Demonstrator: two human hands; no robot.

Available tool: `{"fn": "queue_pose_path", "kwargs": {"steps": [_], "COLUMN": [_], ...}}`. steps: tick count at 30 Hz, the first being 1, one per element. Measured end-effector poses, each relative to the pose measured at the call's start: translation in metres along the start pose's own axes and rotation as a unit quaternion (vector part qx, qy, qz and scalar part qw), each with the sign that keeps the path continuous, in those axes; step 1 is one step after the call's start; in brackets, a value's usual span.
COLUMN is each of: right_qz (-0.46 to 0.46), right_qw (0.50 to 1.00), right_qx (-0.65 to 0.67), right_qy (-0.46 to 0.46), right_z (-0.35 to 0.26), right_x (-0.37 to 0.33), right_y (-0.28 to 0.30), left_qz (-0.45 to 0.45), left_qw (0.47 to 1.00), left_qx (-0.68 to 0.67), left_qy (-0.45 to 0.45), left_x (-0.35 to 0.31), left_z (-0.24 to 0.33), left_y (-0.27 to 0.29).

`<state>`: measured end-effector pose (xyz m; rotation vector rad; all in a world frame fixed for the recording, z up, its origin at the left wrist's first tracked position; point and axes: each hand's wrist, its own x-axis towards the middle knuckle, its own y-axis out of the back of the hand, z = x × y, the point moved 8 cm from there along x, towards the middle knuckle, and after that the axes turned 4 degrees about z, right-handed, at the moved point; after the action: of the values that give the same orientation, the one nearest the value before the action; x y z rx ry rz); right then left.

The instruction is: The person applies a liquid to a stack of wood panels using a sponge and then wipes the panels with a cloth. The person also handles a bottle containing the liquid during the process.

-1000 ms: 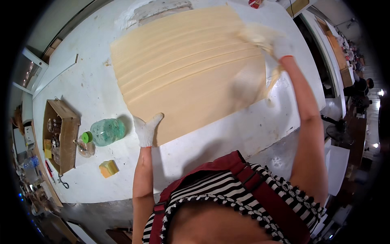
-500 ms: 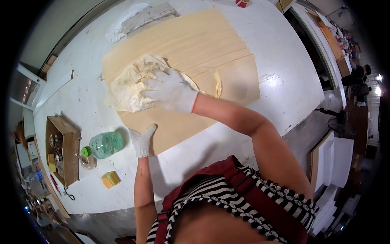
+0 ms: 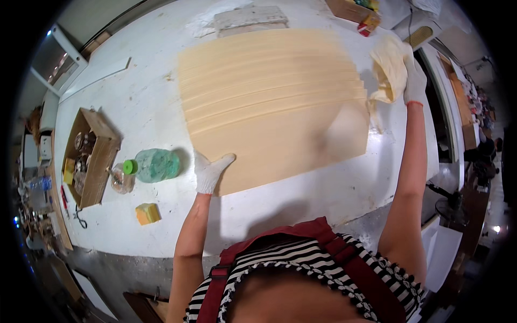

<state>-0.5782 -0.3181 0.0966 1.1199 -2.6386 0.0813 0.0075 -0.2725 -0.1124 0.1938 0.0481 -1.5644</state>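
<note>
A stack of thin tan sheets (image 3: pixel 274 124) lies on the white table, its layers fanned in steps toward the far side. My left hand (image 3: pixel 209 172), in a white knit glove, rests at the stack's near left corner. Its thumb stretches across the top sheet, apart from the fingers. Past the stack's right edge, my gloved right hand (image 3: pixel 415 81) grips a crumpled cream cloth (image 3: pixel 389 70). The cloth hangs down beside the sheets, and its lower end trails near their right edge. A pale, shiny patch shows on the right part of the top sheet.
Left of the stack are a green-capped bottle (image 3: pixel 156 165), a small clear container (image 3: pixel 123 178), a cardboard box (image 3: pixel 102 161) of odds and ends, and a yellow sponge (image 3: pixel 147 213). A whitish block (image 3: pixel 251 20) sits behind the sheets. A red packet (image 3: pixel 369 25) lies far right.
My right hand has swept the cloth from the left part of the stack to beyond its right edge. My left hand stays at the near left corner. The view has shifted.
</note>
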Motion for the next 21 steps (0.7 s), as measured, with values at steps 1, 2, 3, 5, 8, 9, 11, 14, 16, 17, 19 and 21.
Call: {"fn": "queue_pose_path", "kwargs": {"steps": [1,2,3,5,8,9,11,14,16,17,19,21], "right_qz": [-0.007,-0.052,-0.091,-0.073,-0.037,-0.113,-0.162,-0.284,-0.3,-0.298,-0.505,-0.497], "right_qw": [1.0,0.951,0.809,0.645,0.727,0.761,0.811,0.805,0.8,0.803,0.823,0.853], "right_qx": [0.004,-0.284,-0.54,-0.691,-0.574,-0.515,-0.378,-0.331,-0.313,-0.309,-0.131,-0.015], "right_qy": [0.0,0.109,0.213,0.317,0.375,0.377,0.415,0.402,0.414,0.414,0.225,0.157], "right_z": [0.006,0.008,0.024,0.131,0.059,0.042,0.001,-0.011,-0.003,-0.01,-0.022,-0.059], "right_x": [0.011,0.023,0.035,0.059,-0.084,-0.109,-0.17,-0.23,-0.253,-0.258,-0.267,-0.239], "right_y": [-0.016,-0.047,-0.086,-0.092,-0.266,-0.294,-0.355,-0.46,-0.507,-0.521,-0.545,-0.513], "left_qz": [-0.008,0.001,-0.012,-0.062,0.001,0.0,-0.022,-0.024,-0.027,-0.016,-0.004,0.007], "left_qw": [1.0,1.0,1.0,0.997,0.999,0.999,0.998,0.997,0.999,0.999,0.998,0.995], "left_qx": [-0.017,-0.016,-0.02,-0.049,-0.011,-0.015,-0.039,-0.061,-0.027,0.012,0.044,0.071], "left_qy": [-0.009,-0.009,0.006,0.005,-0.039,-0.039,-0.036,-0.031,-0.038,-0.04,-0.054,-0.07], "left_x": [-0.001,-0.003,-0.005,0.01,0.001,0.003,0.002,0.005,0.009,0.009,0.007,0.008], "left_z": [0.009,0.017,0.023,0.028,0.018,0.022,0.028,0.026,0.028,0.026,0.019,0.02], "left_y": [-0.006,-0.007,-0.01,-0.049,-0.005,-0.007,-0.011,-0.015,-0.02,-0.013,-0.007,-0.007]}}
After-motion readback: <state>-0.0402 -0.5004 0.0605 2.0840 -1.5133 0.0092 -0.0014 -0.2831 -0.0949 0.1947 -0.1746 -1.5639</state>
